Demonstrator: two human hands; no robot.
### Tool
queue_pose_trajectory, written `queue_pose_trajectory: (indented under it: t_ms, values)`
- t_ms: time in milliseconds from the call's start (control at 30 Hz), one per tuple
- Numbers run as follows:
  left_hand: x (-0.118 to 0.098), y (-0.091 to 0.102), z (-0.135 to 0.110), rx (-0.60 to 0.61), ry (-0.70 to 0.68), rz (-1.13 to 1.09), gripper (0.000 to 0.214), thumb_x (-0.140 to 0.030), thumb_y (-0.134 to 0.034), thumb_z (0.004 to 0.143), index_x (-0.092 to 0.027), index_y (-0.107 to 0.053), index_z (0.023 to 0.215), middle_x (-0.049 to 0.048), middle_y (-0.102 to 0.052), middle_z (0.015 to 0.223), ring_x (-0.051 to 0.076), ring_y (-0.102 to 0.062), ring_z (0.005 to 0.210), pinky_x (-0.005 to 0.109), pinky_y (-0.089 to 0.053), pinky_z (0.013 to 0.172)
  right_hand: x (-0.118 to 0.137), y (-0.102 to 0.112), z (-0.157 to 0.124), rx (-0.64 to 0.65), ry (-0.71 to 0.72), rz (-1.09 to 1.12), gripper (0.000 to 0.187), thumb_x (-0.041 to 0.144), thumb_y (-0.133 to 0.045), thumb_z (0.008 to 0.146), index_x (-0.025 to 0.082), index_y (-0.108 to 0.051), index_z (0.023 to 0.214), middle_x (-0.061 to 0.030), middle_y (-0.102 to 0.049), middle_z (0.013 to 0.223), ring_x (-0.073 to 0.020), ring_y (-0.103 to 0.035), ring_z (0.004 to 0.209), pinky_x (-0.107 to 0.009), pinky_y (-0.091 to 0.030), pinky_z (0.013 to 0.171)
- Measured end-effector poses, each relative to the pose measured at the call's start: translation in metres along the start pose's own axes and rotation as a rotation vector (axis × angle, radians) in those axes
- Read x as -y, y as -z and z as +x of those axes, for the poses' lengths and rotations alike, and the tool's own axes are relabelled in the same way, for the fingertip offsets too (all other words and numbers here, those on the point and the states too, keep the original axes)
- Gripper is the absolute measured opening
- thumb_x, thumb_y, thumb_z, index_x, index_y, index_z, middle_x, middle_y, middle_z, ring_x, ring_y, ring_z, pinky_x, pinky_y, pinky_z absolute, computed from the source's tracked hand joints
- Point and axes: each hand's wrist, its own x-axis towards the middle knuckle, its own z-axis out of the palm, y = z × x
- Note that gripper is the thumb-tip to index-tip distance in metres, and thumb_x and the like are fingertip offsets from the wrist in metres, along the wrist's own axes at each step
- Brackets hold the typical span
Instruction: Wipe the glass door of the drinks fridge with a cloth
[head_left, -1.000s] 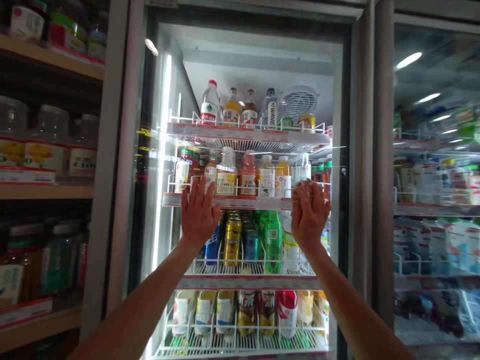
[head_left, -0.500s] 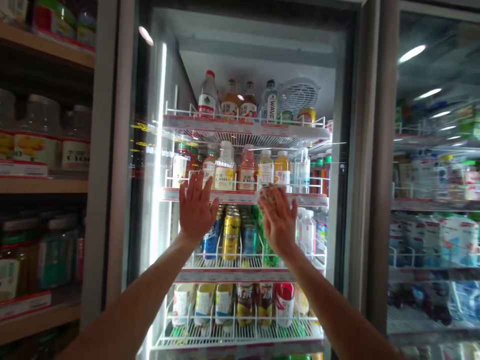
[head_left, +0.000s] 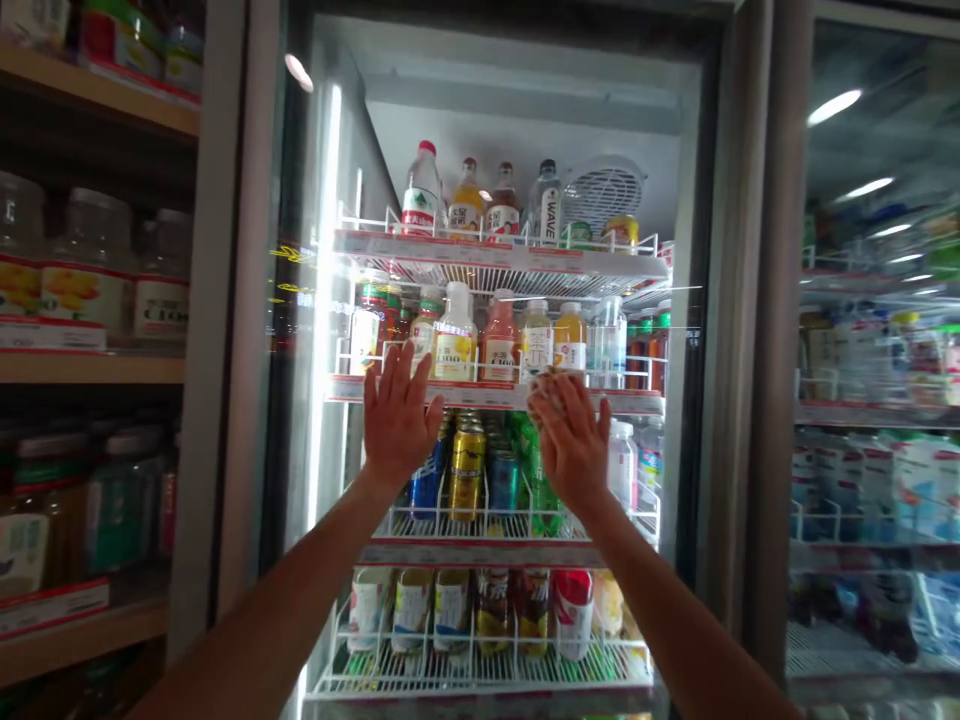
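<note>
Cloth point(head_left: 542, 389), likely soft, light and best held at its middle, is gripped by your right hand point(head_left: 574, 440) at four o'clock from view centre, your left hand point(head_left: 396, 425) open at eight o'clock.

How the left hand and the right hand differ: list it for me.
The left hand is bare; the right hand has a crumpled cloth under its fingers. The left hand's fingers point mostly up, while the right hand's slant toward the left. Both are raised, backs to the camera, before the lit drinks fridge.
</note>
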Motion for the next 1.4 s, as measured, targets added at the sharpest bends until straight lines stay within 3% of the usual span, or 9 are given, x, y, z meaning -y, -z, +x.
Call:
queue_pose_trajectory:
  t_ms: [167,367,533,700,900,1033,1100,1267,1400]
  values:
    - [0.000,-0.001,0.000,-0.015,-0.012,0.014,0.055,-0.032,-0.043,0.088,-0.016,-0.033,0.139,0.0133,-0.033,0.146,0.023,-0.019,0.139,0.045,-0.016,0.113,-0.021,0.004,-0.002,-0.188,-0.226,-0.029,0.043,0.019,-0.042,0.087,0.027,-0.049,0.129,-0.0077,-0.041,0.142,-0.0259,-0.033,0.134,-0.050,-0.028,0.105]
    - [0.001,0.000,-0.001,-0.034,-0.017,-0.002,0.054,-0.031,-0.044,0.088,-0.015,-0.034,0.138,0.0134,-0.034,0.145,0.023,-0.020,0.139,0.044,-0.016,0.114,-0.006,0.001,-0.003,0.005,0.093,0.030,0.044,0.017,-0.046,0.085,0.029,-0.051,0.126,-0.0041,-0.042,0.142,-0.0221,-0.034,0.134,-0.048,-0.021,0.110]
    - [0.000,0.001,-0.001,-0.006,-0.008,0.003,0.053,-0.032,-0.042,0.088,-0.016,-0.033,0.139,0.0128,-0.033,0.146,0.022,-0.019,0.139,0.045,-0.016,0.113,-0.015,-0.006,0.025,-0.166,-0.166,-0.035,0.041,0.017,-0.040,0.087,0.022,-0.051,0.127,-0.0094,-0.041,0.142,-0.0242,-0.031,0.135,-0.048,-0.027,0.106]
    - [0.005,0.003,-0.002,0.008,-0.046,0.022,0.053,-0.033,-0.042,0.089,-0.016,-0.034,0.138,0.0126,-0.033,0.145,0.022,-0.019,0.139,0.044,-0.017,0.113,0.007,-0.012,0.049,0.172,0.353,0.026,0.041,0.020,-0.041,0.088,0.029,-0.048,0.127,-0.0036,-0.041,0.142,-0.0218,-0.026,0.137,-0.050,-0.017,0.110]
    - [0.039,0.020,-0.015,0.037,0.044,0.100,0.050,-0.036,-0.038,0.090,-0.020,-0.036,0.138,0.0120,-0.031,0.147,0.024,-0.023,0.138,0.046,-0.018,0.112,0.008,-0.024,0.111,0.095,0.073,-0.012,0.044,0.024,-0.036,0.090,0.026,-0.041,0.134,-0.0065,-0.033,0.147,-0.0246,-0.023,0.138,-0.054,-0.016,0.110]
    - [0.057,0.032,-0.023,0.073,0.165,0.148,0.051,-0.040,-0.036,0.090,-0.020,-0.037,0.137,0.0138,-0.031,0.147,0.029,-0.025,0.137,0.051,-0.024,0.108,0.031,-0.032,0.114,0.265,0.493,0.052,0.047,0.021,-0.045,0.086,0.031,-0.041,0.133,0.0008,-0.033,0.148,-0.0210,-0.018,0.140,-0.050,-0.011,0.114]
    - [0.061,0.035,-0.025,0.086,0.174,0.168,0.051,-0.040,-0.035,0.091,-0.020,-0.037,0.137,0.0140,-0.032,0.146,0.030,-0.027,0.136,0.052,-0.028,0.106,0.041,-0.037,0.122,0.290,0.588,0.068,0.048,0.021,-0.046,0.086,0.032,-0.041,0.132,0.0019,-0.034,0.147,-0.0205,-0.018,0.140,-0.052,-0.011,0.113]
    - [0.064,0.040,-0.028,0.096,0.141,0.220,0.049,-0.036,-0.034,0.091,-0.017,-0.036,0.137,0.0152,-0.034,0.145,0.031,-0.030,0.135,0.053,-0.034,0.102,0.057,-0.049,0.157,0.171,0.157,0.040,0.047,0.019,-0.042,0.087,0.026,-0.039,0.134,-0.0056,-0.028,0.150,-0.0257,-0.020,0.139,-0.058,-0.018,0.108]
    - [0.072,0.047,-0.033,0.154,0.113,0.248,0.049,-0.037,-0.036,0.091,-0.017,-0.036,0.136,0.0144,-0.036,0.144,0.029,-0.031,0.134,0.051,-0.032,0.104,0.074,-0.054,0.152,0.252,0.527,0.140,0.047,0.021,-0.046,0.086,0.032,-0.040,0.132,0.0006,-0.034,0.147,-0.0220,-0.020,0.139,-0.053,-0.016,0.112]
